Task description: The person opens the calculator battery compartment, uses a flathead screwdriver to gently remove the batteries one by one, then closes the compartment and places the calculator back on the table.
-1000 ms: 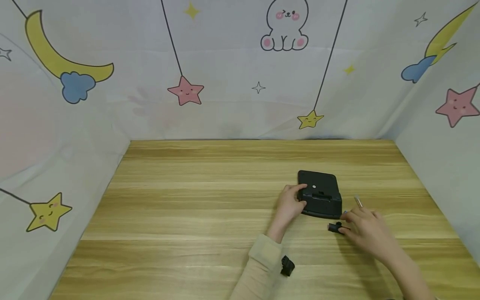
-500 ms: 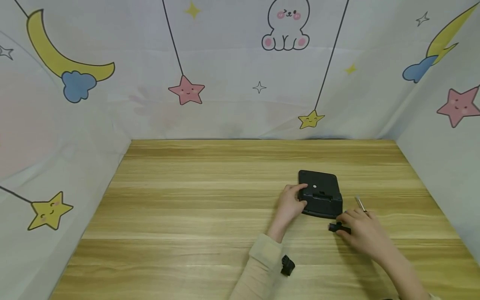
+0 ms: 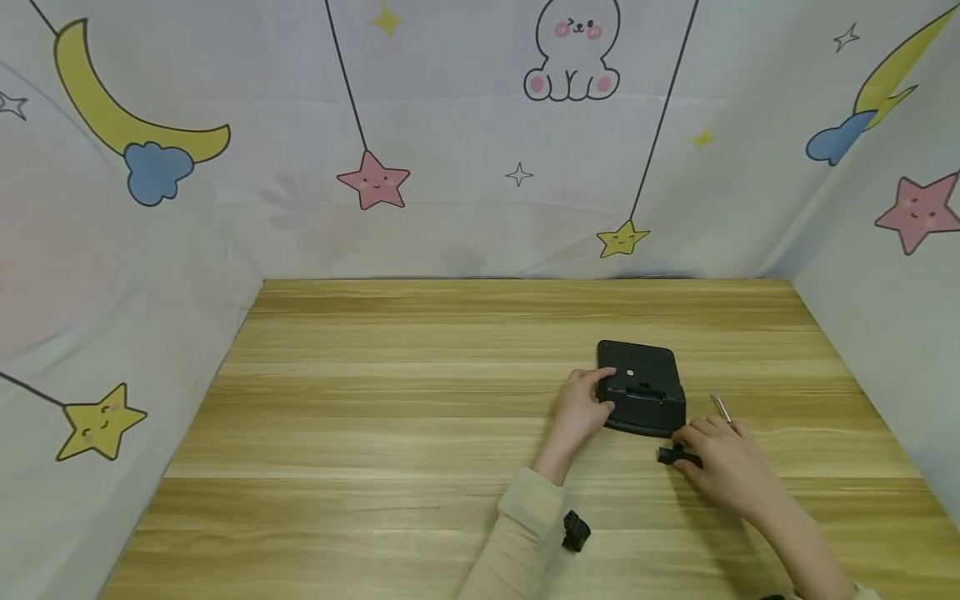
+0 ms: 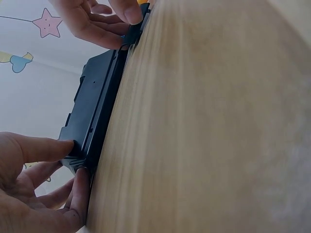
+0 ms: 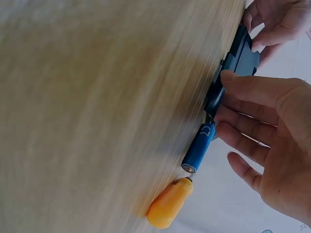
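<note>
1. Pale cloth (image 3: 450,108) printed with stars and moons backs a wooden table (image 3: 375,417), and a black gadget (image 3: 641,383) lies towards its right side, with a raised block on its upper face.
2. Gripping the gadget's left edge, the left hand (image 3: 581,404) has fingertips on top and against the side. Should that hold slacken, any push from the other side would probably skid or turn the gadget.
3. Near its front right corner, the right hand (image 3: 727,458) pinches a small black piece (image 3: 675,456) between thumb and fingers. Mostly fingertips bear on it, so it might twist or slip out.
4. Whether this piece touches the gadget, I cannot tell; fingers hide part of it. Pressing it while crooked could bend a thin edge.
5. Close by the lower fingers lies a blue battery (image 5: 198,147). Being round, it could roll off if brushed.
6. Just past it lies an orange-handled screwdriver (image 5: 170,203); a careless wrist might knock it into the battery.
</note>
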